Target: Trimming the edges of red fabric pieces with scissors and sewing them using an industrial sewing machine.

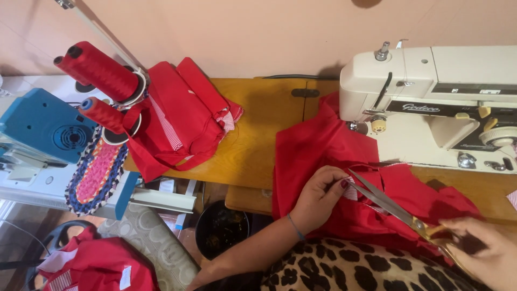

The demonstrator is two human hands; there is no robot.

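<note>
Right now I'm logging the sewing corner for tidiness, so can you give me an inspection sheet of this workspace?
Surface: wooden table, bare in the middle.
Job's things: red fabric draped from the white sewing machine; scissors open over it.
Clutter: folded red garments; two red thread cones; braided mat; more red fabric lower left.
Grippers: left hand pinches the fabric at the blades; right hand has its grip on the gold scissor handles.
Cables: one dark cable along the wall.
Surroundings: blue machine, dark bin below, plain wall.
</note>
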